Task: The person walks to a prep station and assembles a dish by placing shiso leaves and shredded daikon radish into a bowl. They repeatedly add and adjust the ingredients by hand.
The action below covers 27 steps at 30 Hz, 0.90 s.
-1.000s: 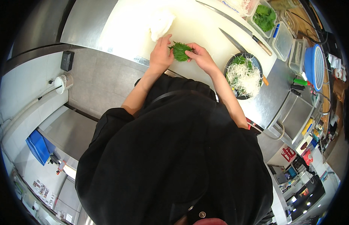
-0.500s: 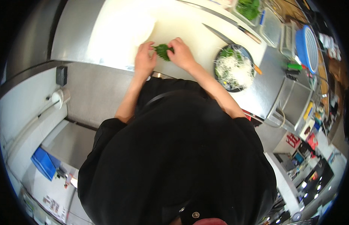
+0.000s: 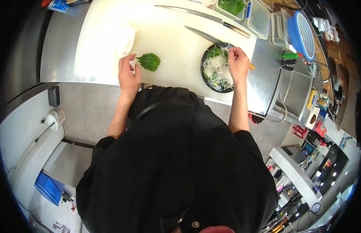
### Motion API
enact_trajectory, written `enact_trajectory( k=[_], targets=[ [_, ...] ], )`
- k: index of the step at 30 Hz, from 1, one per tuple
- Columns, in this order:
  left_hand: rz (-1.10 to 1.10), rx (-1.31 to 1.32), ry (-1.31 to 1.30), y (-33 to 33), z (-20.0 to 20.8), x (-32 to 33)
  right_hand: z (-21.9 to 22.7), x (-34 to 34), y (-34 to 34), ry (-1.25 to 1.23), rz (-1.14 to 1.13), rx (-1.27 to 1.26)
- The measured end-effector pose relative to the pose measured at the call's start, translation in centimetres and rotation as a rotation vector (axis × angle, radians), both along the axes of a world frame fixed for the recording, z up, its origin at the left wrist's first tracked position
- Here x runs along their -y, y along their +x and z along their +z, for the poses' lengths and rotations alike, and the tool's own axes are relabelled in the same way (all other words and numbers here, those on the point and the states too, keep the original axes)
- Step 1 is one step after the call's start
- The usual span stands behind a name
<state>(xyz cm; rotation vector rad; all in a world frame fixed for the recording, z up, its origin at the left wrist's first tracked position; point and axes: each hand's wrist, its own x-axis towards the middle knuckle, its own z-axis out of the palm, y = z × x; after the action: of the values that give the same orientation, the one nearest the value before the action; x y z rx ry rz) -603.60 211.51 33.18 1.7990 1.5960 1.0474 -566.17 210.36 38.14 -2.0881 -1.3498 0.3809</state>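
A green shiso leaf with a serrated edge [image 3: 149,62] lies flat on the white cutting board [image 3: 176,58]. My left hand [image 3: 129,77] is beside the leaf's left end, fingers apart and nothing in them. Over the right edge of a black bowl [image 3: 204,77], my right hand [image 3: 238,68] has its fingers bent together in a pinch. What those fingertips hold, if anything, is hidden. Heaped in the bowl are white shredded strands [image 3: 217,70] and green leaves, some strands hanging over the rim.
Two knives lie behind the bowl: a long one [image 3: 196,14] and a shorter one [image 3: 199,33]. A white cloth-like thing [image 3: 128,40] is on the board's left part. Farther right stand a container of green leaves [image 3: 231,6], clear boxes [image 3: 259,19] and a blue basket [image 3: 302,37].
My right hand has left the leaf and moved right to the bowl. The leaf now lies on the board, let go. The whole view has shifted slightly.
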Motion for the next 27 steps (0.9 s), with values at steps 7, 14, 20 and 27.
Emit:
enact_trajectory(
  k=[7, 14, 20, 27],
  targets=[
    [-0.322, 0.104, -0.176, 5.4, 1.5, -0.7, 0.7, 0.9, 2.6, -0.125, 0.023, 0.057],
    [-0.543, 0.211, -0.348, 9.3, 2.8, -0.6, 1.6, 4.9, 3.2, 0.015, -0.163, -0.589],
    [-0.736, 0.156, -0.319, 13.8, 4.0, -0.5, 1.6, 3.3, 2.5, -0.029, -0.002, -0.172],
    [-0.759, 0.202, -0.337, 11.7, 4.9, 0.5, -0.5, 0.3, 4.2, 0.012, 0.154, -0.017]
  ],
)
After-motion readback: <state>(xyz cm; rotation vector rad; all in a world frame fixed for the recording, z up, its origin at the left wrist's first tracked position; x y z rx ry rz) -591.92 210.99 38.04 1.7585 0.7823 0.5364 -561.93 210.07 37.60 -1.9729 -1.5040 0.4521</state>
